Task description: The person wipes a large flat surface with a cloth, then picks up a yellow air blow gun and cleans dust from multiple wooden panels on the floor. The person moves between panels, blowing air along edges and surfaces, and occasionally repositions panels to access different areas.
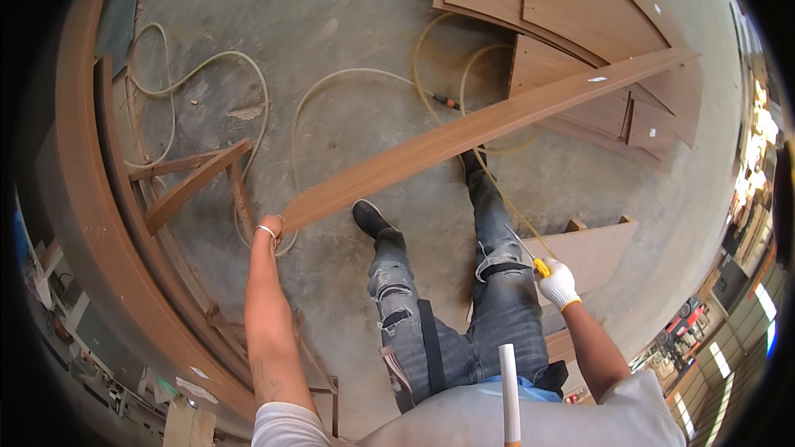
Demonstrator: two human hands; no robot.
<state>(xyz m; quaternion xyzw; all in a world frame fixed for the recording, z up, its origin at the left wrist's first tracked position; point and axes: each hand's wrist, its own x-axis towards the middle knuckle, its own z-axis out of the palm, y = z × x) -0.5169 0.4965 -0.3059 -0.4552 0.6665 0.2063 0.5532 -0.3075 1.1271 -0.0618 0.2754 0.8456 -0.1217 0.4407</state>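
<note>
A long, narrow brown wooden board runs slantwise from near left to far right, above the floor at its near end. My bare left hand is closed around that near end, with a white band at the wrist. The board's far end lies over a stack of brown wooden panels. My right hand, in a white glove, is closed around the yellow handle of a screwdriver. The screwdriver's thin metal shaft points up and left, apart from the board.
A pale air hose loops over the grey concrete floor and passes under the board. Long brown timbers on a wooden support line my left. A light panel lies beyond my right hand. A white cigarette juts up at the lower edge.
</note>
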